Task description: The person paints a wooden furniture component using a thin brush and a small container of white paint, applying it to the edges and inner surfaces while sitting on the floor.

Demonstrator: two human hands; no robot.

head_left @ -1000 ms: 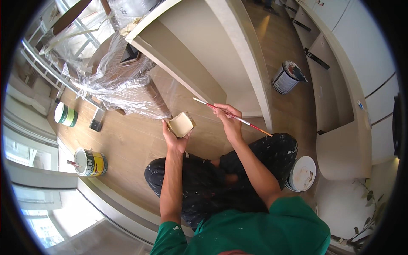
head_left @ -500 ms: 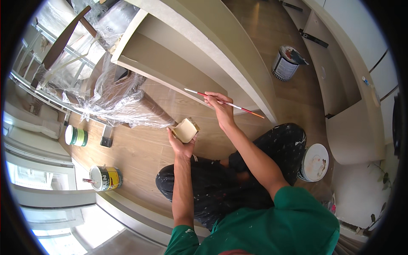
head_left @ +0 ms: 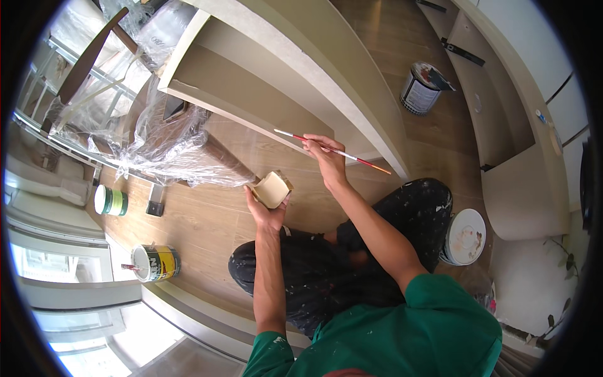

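Observation:
A small square tub of beige paint [head_left: 272,189] rests in my left hand [head_left: 269,215], its open top facing up and my fingers wrapped round its sides. My right hand [head_left: 325,162] pinches a thin paintbrush [head_left: 366,163] with a red and white handle. The brush slants across my fingers, its pale tip up to the left and apart from the tub. Just beyond the brush stands a beige cabinet frame [head_left: 276,125] with an open recess; its lower edge runs close behind the bristles.
Furniture wrapped in clear plastic [head_left: 169,147] crowds the left. A yellow and black paint can [head_left: 164,262] and a green and white tub [head_left: 115,202] stand at left. A white bucket [head_left: 466,237] sits beside my right knee, and an open can [head_left: 419,94] stands beyond the cabinet.
Almost nothing differs. The tub has shifted very slightly up and left in the picture, while the brush stays nearly in place; both grips are the same.

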